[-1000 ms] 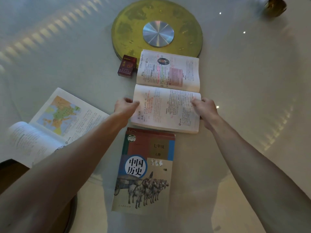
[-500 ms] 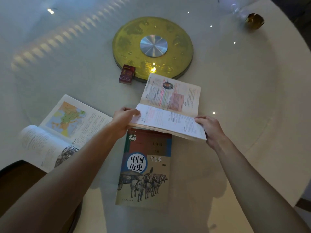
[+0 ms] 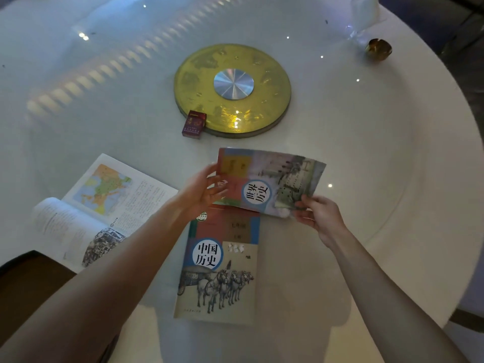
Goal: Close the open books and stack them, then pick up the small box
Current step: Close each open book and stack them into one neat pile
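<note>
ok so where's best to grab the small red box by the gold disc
Probably across its long sides, from above: the box lies flat, its far end by the disc's rim, so the left side and near end are freest.

Middle book (image 3: 269, 179): open flat before, now closed, cover up, lifted off table | left hand (image 3: 203, 191): moved to its left edge, fingers spread | right hand (image 3: 319, 216): now pinches near right corner

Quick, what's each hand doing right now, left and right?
Left hand: open, fingers spread against the left edge of the closed book.
Right hand: closed, fingers pinching the closed book at its near right corner.
</note>
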